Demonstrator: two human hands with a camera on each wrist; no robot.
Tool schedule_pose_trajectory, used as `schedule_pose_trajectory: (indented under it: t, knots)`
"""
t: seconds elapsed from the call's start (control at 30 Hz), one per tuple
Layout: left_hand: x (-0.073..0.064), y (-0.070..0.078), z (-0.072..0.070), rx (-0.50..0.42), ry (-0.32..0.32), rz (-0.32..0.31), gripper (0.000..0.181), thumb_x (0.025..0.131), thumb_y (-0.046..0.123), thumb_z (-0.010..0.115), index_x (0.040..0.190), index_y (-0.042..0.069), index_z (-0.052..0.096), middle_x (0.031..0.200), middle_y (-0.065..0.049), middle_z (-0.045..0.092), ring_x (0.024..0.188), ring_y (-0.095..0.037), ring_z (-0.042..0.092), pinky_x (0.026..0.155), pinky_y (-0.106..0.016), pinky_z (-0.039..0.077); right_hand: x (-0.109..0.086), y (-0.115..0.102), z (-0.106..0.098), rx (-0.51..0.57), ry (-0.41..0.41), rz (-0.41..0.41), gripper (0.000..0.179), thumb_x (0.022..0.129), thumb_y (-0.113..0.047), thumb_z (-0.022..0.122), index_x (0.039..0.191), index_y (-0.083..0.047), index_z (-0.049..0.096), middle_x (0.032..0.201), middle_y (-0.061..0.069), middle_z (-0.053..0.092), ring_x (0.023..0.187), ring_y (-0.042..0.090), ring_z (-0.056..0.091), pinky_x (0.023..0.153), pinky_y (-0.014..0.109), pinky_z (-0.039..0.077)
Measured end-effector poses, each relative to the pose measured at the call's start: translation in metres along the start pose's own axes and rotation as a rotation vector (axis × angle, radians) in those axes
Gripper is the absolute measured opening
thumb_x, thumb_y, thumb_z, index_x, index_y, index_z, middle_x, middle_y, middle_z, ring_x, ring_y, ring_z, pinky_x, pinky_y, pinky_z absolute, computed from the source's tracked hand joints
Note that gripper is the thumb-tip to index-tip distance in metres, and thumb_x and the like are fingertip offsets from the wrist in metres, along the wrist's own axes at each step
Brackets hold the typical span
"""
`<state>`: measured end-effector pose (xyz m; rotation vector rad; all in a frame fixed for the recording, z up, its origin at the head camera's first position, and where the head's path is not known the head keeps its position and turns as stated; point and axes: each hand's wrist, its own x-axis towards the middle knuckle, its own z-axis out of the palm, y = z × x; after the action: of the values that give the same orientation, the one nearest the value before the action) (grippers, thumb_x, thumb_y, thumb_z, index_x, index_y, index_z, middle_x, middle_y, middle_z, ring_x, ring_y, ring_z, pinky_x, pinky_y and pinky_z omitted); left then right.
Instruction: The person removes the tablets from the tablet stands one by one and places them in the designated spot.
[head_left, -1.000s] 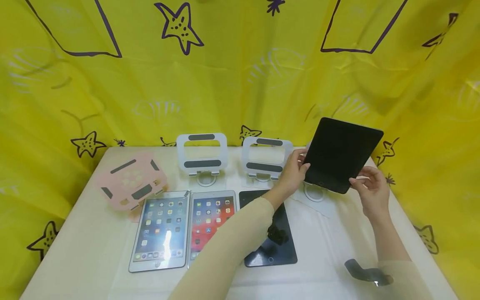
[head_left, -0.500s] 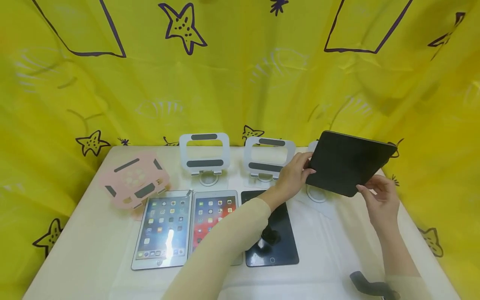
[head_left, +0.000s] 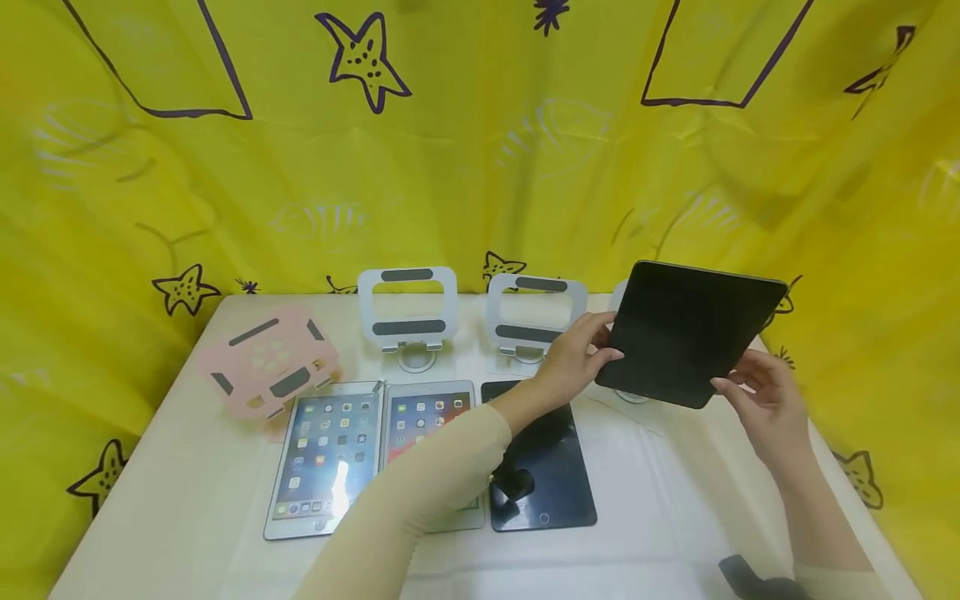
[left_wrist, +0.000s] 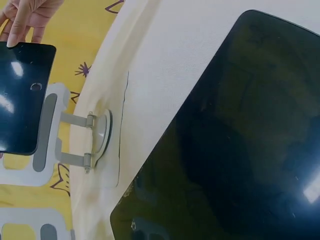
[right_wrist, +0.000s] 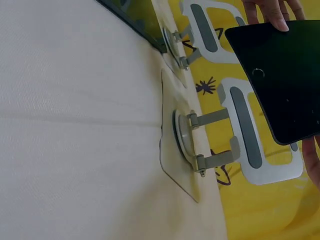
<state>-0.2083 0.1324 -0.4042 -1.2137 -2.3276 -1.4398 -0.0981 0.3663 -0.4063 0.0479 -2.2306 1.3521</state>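
Both hands hold a black tablet (head_left: 686, 333) in the air, its dark screen turned toward me and leaning back. My left hand (head_left: 573, 354) pinches its left edge, thumb in front. The right hand (head_left: 768, 408) pinches it near the lower right corner. Just behind the tablet is a white folding stand (right_wrist: 245, 130), mostly hidden in the head view but plain in the right wrist view. The tablet's home button shows near its lower edge in both wrist views. Under the left forearm lies another black tablet (head_left: 547, 467).
Two more white stands, a left one (head_left: 407, 325) and a middle one (head_left: 534, 333), stand at the back. A pink stand (head_left: 270, 358) is at left. Two white-framed tablets, one blue-screened (head_left: 326, 450) and one red-screened (head_left: 420, 417), lie in front. A yellow curtain (head_left: 465, 167) hangs behind.
The black tablet has come down and tilted further back since a second ago, then shifted slightly left and lower. Both hands moved with it, keeping their grip.
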Motion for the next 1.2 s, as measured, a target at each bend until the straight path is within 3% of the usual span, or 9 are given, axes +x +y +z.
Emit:
schedule_pose_trajectory:
  t: [0.17,0.3,0.47,0.63,0.87,1.07,1.2]
  knots:
    - [-0.008,0.003,-0.009,-0.027,-0.056,-0.069,0.050,0.085,0.011,0.069,0.130,0.000,0.049,0.096,-0.009,0.059,0.084,-0.017,0.061,0.074,-0.010,0.045,-0.001,-0.001,-0.003,0.244,-0.169,-0.064,0.052,0.079,0.028,0.052,0.126,0.007,0.046,0.105,-0.006,0.059,0.087,0.006,0.055,0.075,0.009,0.050]
    - [-0.014,0.005,-0.012,-0.080,-0.100,-0.156,0.049,0.085,0.011,0.069,0.129,0.004,0.049,0.094,-0.008,0.059,0.079,-0.013,0.061,0.070,-0.010,0.045,-0.004,0.002,-0.003,0.396,-0.254,-0.027,0.053,0.080,0.029,0.049,0.126,0.002,0.047,0.100,-0.002,0.059,0.084,0.007,0.057,0.073,0.013,0.052]
    - [-0.020,0.006,-0.011,-0.207,-0.140,-0.303,0.049,0.086,0.010,0.068,0.131,0.008,0.048,0.098,-0.008,0.059,0.076,-0.011,0.064,0.063,-0.013,0.050,-0.007,0.002,-0.005,0.321,-0.328,0.051,0.056,0.085,0.022,0.049,0.130,-0.011,0.047,0.096,-0.006,0.059,0.082,0.003,0.060,0.071,0.013,0.052]
    - [-0.029,0.006,-0.011,-0.346,-0.155,-0.419,0.050,0.086,0.006,0.067,0.131,0.008,0.047,0.102,-0.011,0.058,0.073,-0.013,0.066,0.059,-0.021,0.055,-0.009,0.001,-0.005,0.303,-0.412,0.071,0.055,0.086,0.020,0.049,0.131,-0.012,0.046,0.099,-0.009,0.064,0.082,0.003,0.063,0.071,0.015,0.053]
    - [-0.043,0.010,-0.009,-0.458,-0.141,-0.496,0.050,0.085,0.001,0.067,0.131,0.005,0.047,0.094,-0.012,0.060,0.068,-0.015,0.065,0.057,-0.031,0.057,-0.014,0.000,-0.003,0.425,-0.478,0.132,0.053,0.087,0.021,0.048,0.127,-0.014,0.050,0.097,-0.006,0.068,0.079,0.007,0.066,0.068,0.021,0.055]
    - [-0.060,0.011,-0.003,-0.552,-0.086,-0.556,0.048,0.083,-0.003,0.068,0.126,0.005,0.048,0.084,-0.005,0.057,0.056,-0.010,0.057,0.052,-0.028,0.055,-0.020,-0.001,-0.001,0.392,-0.513,0.185,0.051,0.088,0.016,0.050,0.126,-0.018,0.050,0.094,-0.006,0.067,0.078,0.007,0.065,0.067,0.022,0.056]
    - [-0.070,0.012,-0.002,-0.600,-0.073,-0.575,0.047,0.082,-0.004,0.068,0.124,0.003,0.048,0.085,-0.010,0.059,0.058,-0.018,0.062,0.051,-0.029,0.055,-0.023,-0.001,-0.001,0.337,-0.559,0.225,0.049,0.091,0.012,0.050,0.127,-0.022,0.050,0.096,-0.007,0.066,0.080,0.008,0.065,0.068,0.022,0.056]
